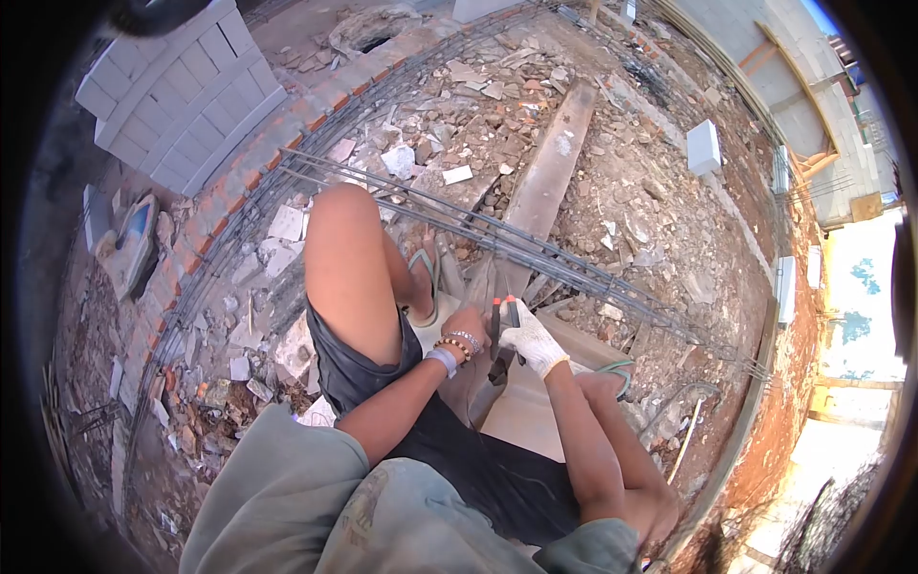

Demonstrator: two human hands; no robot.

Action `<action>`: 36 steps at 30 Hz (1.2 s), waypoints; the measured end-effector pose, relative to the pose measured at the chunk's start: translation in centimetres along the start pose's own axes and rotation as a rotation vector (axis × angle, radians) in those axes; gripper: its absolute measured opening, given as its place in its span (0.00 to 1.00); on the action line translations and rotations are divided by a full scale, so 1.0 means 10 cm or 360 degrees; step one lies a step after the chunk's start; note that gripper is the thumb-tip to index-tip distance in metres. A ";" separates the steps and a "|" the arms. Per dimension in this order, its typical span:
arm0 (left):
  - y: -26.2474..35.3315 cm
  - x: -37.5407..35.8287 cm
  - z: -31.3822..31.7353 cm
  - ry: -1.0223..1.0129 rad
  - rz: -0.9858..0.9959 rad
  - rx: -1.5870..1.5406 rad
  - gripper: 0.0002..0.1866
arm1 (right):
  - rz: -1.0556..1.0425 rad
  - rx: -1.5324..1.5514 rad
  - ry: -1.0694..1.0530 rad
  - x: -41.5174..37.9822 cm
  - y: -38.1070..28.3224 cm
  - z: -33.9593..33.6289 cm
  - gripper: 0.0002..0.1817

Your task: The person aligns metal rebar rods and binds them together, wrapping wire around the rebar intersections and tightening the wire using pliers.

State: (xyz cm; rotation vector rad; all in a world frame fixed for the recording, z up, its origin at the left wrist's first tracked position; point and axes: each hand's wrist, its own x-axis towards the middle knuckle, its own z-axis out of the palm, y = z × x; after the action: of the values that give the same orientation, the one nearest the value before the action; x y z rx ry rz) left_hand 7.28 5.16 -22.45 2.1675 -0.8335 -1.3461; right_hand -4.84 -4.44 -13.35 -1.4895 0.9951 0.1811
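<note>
My right hand (534, 346), in a whitish knitted glove, is closed around a pair of pliers (499, 367). Their dark handles end in orange tips that point away from me, while the head is towards my lap. Just left of the pliers is my left hand (467, 328), bare, with beaded bracelets and a pale band at the wrist. Its fingers are curled; whatever they hold is hidden. Beyond both hands a bundle of long steel rebar (535, 251) crosses in front of me, with stirrups on it.
A wide board (555, 167) lies over broken rubble (631, 201). At left, stacked pale blocks (191, 96) stand behind a low brick edge (215, 230) lined with more rebar. A white block (703, 147) sits at right. My sandalled feet rest among the debris.
</note>
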 end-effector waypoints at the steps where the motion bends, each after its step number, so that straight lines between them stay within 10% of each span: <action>1: 0.02 -0.03 -0.05 -0.0079 -0.0025 -0.0062 0.22 | 0.0090 0.0175 -0.0075 -0.02 -0.01 -0.03 0.28; 4: 0.08 -0.13 -0.12 -0.0029 0.0027 -0.0003 0.19 | 0.0077 0.0452 -0.0010 0.03 0.22 0.01 0.26; 14: -0.03 0.06 0.02 0.0028 -0.0061 -0.0016 0.23 | -0.0417 -0.0858 0.0494 0.15 0.49 0.19 0.26; 36: -0.10 0.08 0.10 0.0167 0.0205 0.0205 0.19 | -0.0233 -0.0563 0.0551 0.17 0.16 0.36 0.20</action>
State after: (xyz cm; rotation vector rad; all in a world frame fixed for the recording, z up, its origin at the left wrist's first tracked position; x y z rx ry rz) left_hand 6.95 5.21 -24.03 2.2179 -1.0246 -1.1341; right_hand -3.33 -1.80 -16.39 -1.9563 1.1639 -0.0102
